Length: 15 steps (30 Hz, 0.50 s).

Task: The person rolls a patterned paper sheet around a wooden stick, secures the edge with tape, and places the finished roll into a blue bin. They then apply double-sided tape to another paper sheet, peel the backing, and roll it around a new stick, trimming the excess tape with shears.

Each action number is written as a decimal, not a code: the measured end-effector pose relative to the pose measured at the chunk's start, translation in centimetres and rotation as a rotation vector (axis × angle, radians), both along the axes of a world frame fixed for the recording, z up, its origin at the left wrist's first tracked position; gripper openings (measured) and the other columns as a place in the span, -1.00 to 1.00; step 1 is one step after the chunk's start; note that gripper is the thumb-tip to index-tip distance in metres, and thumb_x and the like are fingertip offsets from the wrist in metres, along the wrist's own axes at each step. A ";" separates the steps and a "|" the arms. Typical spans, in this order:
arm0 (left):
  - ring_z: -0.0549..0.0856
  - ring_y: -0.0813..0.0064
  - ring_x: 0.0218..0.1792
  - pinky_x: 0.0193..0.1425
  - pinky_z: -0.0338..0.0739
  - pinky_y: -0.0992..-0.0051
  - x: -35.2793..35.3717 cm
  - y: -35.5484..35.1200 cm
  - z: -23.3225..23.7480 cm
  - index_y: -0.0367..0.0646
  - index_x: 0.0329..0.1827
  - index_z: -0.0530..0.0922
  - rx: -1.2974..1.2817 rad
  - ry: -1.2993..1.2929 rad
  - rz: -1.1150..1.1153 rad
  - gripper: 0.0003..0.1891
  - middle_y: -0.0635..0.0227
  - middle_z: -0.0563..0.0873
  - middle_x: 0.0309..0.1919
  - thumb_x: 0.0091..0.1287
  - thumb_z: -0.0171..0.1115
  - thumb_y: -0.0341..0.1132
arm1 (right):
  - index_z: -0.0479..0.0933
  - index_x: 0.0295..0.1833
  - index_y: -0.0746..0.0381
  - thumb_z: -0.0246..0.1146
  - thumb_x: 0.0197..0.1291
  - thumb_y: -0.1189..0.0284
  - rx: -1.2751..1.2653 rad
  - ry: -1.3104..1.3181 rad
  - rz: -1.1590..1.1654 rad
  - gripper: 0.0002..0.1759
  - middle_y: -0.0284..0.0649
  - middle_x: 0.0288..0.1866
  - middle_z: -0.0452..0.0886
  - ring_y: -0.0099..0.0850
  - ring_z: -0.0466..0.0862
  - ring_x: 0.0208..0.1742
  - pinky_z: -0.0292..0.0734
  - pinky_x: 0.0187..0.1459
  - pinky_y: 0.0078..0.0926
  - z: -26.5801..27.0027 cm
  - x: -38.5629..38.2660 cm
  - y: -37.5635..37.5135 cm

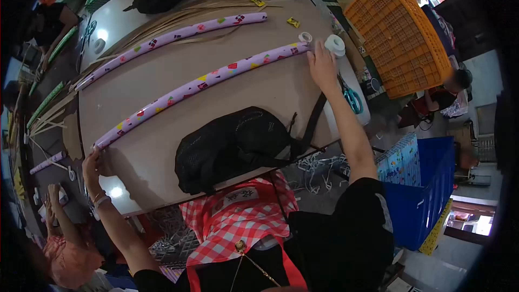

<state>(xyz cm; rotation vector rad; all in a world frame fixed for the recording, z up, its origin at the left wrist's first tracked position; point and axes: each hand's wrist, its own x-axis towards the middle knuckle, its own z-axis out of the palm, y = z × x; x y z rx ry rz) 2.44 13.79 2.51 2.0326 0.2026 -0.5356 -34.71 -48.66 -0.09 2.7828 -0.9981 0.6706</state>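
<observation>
On the smooth tabletop (259,94), a black fabric bag (232,143) is lying along the near edge, and beyond it a slim, glossy, patterned lilac roll (203,80) is stretching from the left edge toward the right. The right hand (323,68) is extending unclenched fingers at one end; the left hand (93,168) is curling at the other, whether gripping I cannot tell.

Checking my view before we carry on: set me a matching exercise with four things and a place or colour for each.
1. left hand
2. right hand
3. near roll
4. crate

A. orange
B. at the near roll's upper end in the picture
C. lilac, patterned
D. at the near roll's lower end in the picture

Pairs: 1-D, 2-B, 3-C, 4-A
</observation>
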 end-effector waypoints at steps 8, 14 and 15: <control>0.26 0.84 -0.66 -0.66 -0.03 0.73 0.3 0.9 -0.3 0.00 -0.40 0.53 0.008 0.017 -0.058 -0.71 0.67 0.32 -0.65 0.23 0.20 0.03 | 0.20 0.27 0.41 0.29 0.13 0.35 1.257 -0.746 -0.012 -0.32 -0.25 -0.23 0.52 -0.65 0.49 -0.45 0.41 -0.47 -0.74 2.1 1.4 -0.7; 0.26 0.84 -0.64 -0.62 0.01 0.73 -0.2 0.9 -0.2 0.00 -0.37 0.56 0.017 -0.046 -0.116 -0.72 0.69 0.30 -0.66 0.23 0.20 0.01 | 0.16 0.33 0.32 0.29 0.11 0.39 1.303 -0.814 0.023 -0.29 -0.30 -0.16 0.54 -0.67 0.49 -0.39 0.35 -0.44 -0.81 0.6 2.1 -1.8; 0.26 0.84 -0.63 -0.61 0.03 0.73 -0.4 1.0 -0.2 0.01 -0.35 0.57 0.026 -0.085 -0.151 -0.73 0.70 0.30 -0.65 0.23 0.20 0.01 | 0.16 0.33 0.32 0.29 0.11 0.39 1.305 -0.813 0.024 -0.29 -0.30 -0.16 0.54 -0.67 0.49 -0.39 0.35 -0.44 -0.81 0.7 2.0 -2.0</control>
